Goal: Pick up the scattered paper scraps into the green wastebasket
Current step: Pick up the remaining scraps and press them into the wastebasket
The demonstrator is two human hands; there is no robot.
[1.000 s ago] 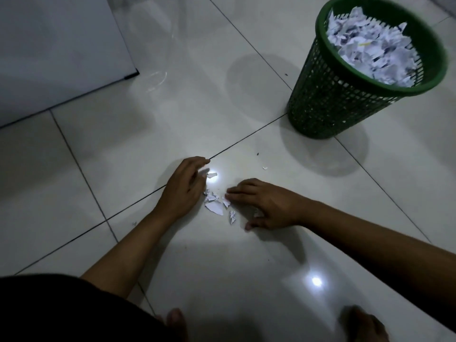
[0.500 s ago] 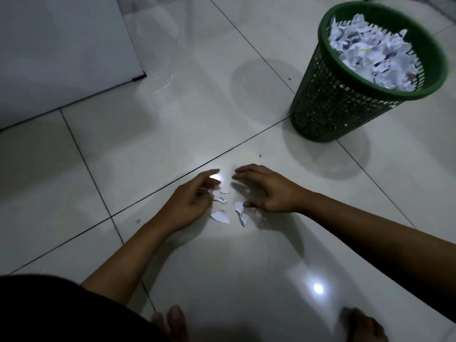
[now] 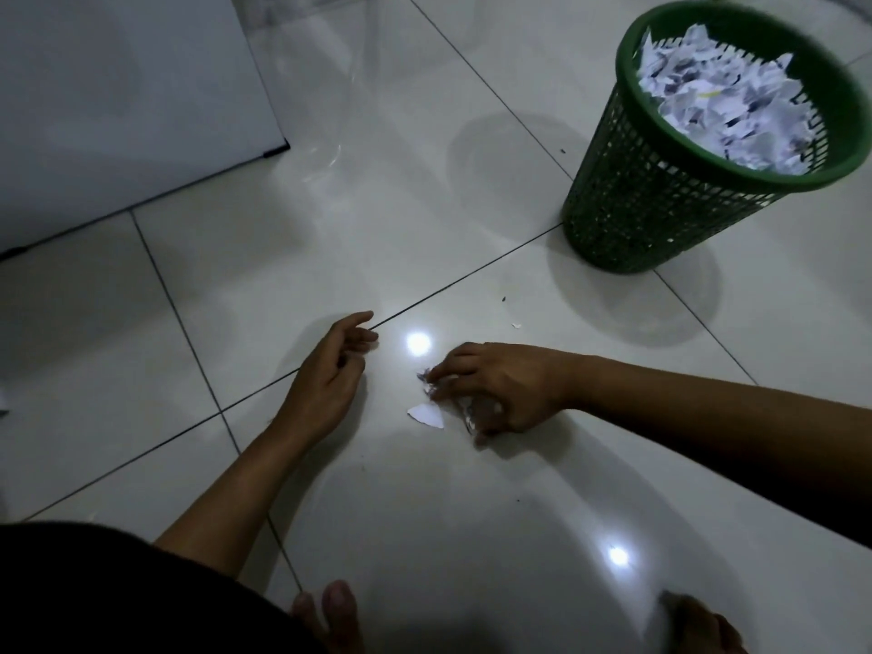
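A person crouched on a white tiled floor (image 3: 472,535) gathers the last paper scraps (image 3: 441,387), a small heap caught under the curled fingers (image 3: 453,365) of the right hand (image 3: 500,387), which rake and pinch the bits against the tile. One larger white scrap (image 3: 427,414) lies loose just beside those fingers, on the side toward the person, touching nothing but the floor; a tiny fleck (image 3: 516,326) sits beyond the hand, toward the basket. The left hand (image 3: 330,380) rests nearby with fingers loosely bent and holding nothing, apart from the heap. The green wastebasket (image 3: 660,205), a mesh bin already heaped with torn paper, stands upright well beyond the right hand's fingertips. Bare toes (image 3: 330,616) show at the lower edge, a pale panel (image 3: 118,96) at upper left. The step in hand appears to be collecting the remaining handful; the next move likely calls for scooping in the loose scrap, then closing firmly and carrying it over the rim without spilling light pieces
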